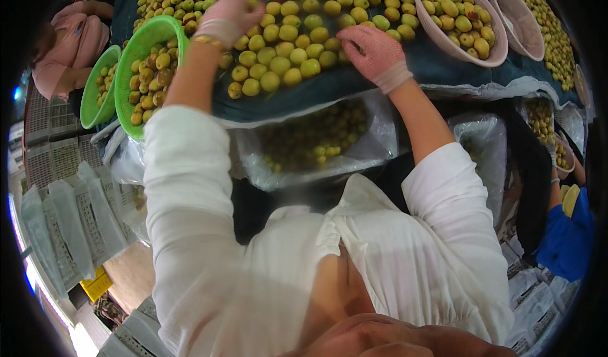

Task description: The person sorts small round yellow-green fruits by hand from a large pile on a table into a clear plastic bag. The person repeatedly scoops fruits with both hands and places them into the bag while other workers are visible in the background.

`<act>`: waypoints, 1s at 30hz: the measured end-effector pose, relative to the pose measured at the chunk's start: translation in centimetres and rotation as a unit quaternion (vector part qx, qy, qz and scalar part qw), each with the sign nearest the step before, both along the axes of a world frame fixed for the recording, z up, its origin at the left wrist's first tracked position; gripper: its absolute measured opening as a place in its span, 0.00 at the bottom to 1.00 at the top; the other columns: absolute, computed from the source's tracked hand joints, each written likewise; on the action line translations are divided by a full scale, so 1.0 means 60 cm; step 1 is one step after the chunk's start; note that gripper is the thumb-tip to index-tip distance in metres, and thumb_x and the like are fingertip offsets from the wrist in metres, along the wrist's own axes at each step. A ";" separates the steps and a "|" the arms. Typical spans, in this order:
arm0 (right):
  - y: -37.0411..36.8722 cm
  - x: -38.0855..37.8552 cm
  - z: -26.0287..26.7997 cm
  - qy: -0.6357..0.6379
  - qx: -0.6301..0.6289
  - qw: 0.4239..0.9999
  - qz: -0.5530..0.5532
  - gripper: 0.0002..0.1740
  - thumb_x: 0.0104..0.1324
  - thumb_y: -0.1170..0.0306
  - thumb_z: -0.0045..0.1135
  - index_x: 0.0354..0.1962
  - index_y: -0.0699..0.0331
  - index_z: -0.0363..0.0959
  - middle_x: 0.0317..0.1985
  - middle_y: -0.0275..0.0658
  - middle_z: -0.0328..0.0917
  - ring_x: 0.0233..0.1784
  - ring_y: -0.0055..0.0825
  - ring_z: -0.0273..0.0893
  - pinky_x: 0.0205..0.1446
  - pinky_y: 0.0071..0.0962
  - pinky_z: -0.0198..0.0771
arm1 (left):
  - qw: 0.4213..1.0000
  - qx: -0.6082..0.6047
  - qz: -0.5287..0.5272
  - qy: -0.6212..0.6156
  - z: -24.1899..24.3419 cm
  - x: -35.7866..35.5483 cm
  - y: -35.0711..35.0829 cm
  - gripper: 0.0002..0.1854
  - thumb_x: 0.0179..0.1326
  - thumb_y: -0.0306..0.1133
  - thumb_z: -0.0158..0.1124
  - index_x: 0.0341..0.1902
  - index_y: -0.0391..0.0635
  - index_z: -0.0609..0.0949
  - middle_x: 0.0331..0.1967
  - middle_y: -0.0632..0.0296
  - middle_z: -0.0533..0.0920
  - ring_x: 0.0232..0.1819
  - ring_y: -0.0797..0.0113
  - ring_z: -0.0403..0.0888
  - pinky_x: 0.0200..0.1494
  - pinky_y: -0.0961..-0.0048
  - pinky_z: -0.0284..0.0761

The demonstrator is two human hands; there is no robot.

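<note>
Many yellow-green fruits [280,65] that look like jujubes, some blushed brown, lie loose on a dark cloth-covered table [304,89]. My left hand [232,17], in a pink glove, is over the fruits at the upper left; it is blurred, and a fruit shows by its fingertips. Whether it grips that fruit is unclear. At the right side of the loose fruits is my right hand [375,55], gloved too, its fingertips against their edge. A gap shows between its thumb and fingers, with nothing seen held.
A green basket [124,79] of browner fruits stands left, beside a smaller green basket [95,105]. Right are a pink basket [422,22] of fruits and another pink basket [522,29]. A plastic-lined crate [380,143] sits under the table edge. People sit at both sides.
</note>
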State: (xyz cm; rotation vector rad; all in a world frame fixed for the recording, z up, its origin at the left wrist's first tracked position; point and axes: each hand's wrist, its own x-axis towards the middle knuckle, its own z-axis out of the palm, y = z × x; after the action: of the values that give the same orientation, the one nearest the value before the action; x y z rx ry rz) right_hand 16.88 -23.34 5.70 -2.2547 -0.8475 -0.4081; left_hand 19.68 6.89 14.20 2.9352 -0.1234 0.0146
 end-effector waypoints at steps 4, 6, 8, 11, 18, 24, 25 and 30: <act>0.002 0.001 -0.003 -0.012 0.018 1.000 0.003 0.08 0.64 0.66 0.59 0.40 0.53 0.81 0.40 0.36 0.84 0.43 0.41 0.81 0.45 0.37 0.78 | 0.989 -0.060 0.087 -0.107 0.044 -0.076 0.168 0.19 0.64 0.46 0.63 0.56 0.58 0.76 0.32 0.51 0.85 0.35 0.51 0.85 0.42 0.60 0.80; 0.003 0.001 -0.004 -0.012 0.019 1.000 -0.002 0.08 0.65 0.65 0.59 0.40 0.53 0.82 0.40 0.36 0.84 0.43 0.41 0.81 0.46 0.37 0.78 | 0.981 -0.049 0.093 -0.165 0.059 -0.101 0.233 0.19 0.64 0.47 0.63 0.56 0.58 0.75 0.32 0.50 0.85 0.34 0.51 0.85 0.41 0.59 0.79; 0.003 0.001 -0.004 -0.011 0.020 1.000 -0.004 0.08 0.65 0.65 0.59 0.41 0.52 0.82 0.40 0.36 0.84 0.44 0.40 0.82 0.46 0.37 0.79 | 0.976 -0.016 0.140 -0.166 0.071 -0.121 0.284 0.19 0.64 0.48 0.63 0.56 0.59 0.75 0.33 0.50 0.85 0.36 0.48 0.85 0.41 0.56 0.78; 0.003 0.000 -0.005 -0.009 0.018 1.000 -0.015 0.08 0.65 0.65 0.59 0.41 0.51 0.82 0.41 0.35 0.84 0.44 0.40 0.82 0.47 0.36 0.79 | 0.967 0.044 0.197 -0.156 0.059 -0.141 0.328 0.20 0.65 0.50 0.61 0.56 0.58 0.75 0.34 0.49 0.86 0.38 0.43 0.84 0.43 0.52 0.78; 0.002 0.000 -0.004 0.002 0.006 1.000 -0.024 0.09 0.65 0.64 0.58 0.42 0.50 0.82 0.42 0.34 0.84 0.45 0.39 0.82 0.47 0.36 0.79 | 0.954 0.199 0.138 -0.176 0.023 -0.181 0.285 0.27 0.68 0.51 0.60 0.66 0.52 0.75 0.68 0.50 0.72 0.68 0.48 0.70 0.67 0.56 0.69; 0.003 0.001 0.004 0.034 0.008 0.999 -0.032 0.09 0.66 0.64 0.57 0.42 0.50 0.82 0.44 0.34 0.84 0.47 0.38 0.81 0.48 0.35 0.78 | 0.981 -0.001 -0.125 -0.151 -0.054 -0.207 0.009 0.32 0.61 0.43 0.68 0.69 0.53 0.71 0.71 0.54 0.69 0.75 0.48 0.61 0.75 0.54 0.59; 0.003 0.000 0.005 0.036 0.007 0.999 -0.032 0.09 0.67 0.64 0.57 0.42 0.51 0.82 0.44 0.34 0.84 0.47 0.38 0.81 0.49 0.35 0.78 | 0.970 0.037 -0.176 -0.163 -0.078 -0.208 -0.031 0.33 0.63 0.44 0.67 0.70 0.54 0.70 0.72 0.55 0.68 0.76 0.48 0.59 0.76 0.54 0.57; 0.001 -0.004 0.010 0.071 0.029 0.996 -0.033 0.09 0.66 0.64 0.58 0.42 0.51 0.82 0.45 0.34 0.84 0.49 0.37 0.81 0.51 0.34 0.77 | 0.986 0.071 -0.124 -0.092 -0.131 -0.121 -0.074 0.33 0.69 0.54 0.54 0.73 0.55 0.67 0.76 0.57 0.62 0.78 0.52 0.55 0.77 0.53 0.50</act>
State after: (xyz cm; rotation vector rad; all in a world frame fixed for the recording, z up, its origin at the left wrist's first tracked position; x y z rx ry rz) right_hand 16.66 -23.29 6.27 -2.2337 -0.6803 -0.2942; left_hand 12.40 2.42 6.34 3.0305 -0.5368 0.2480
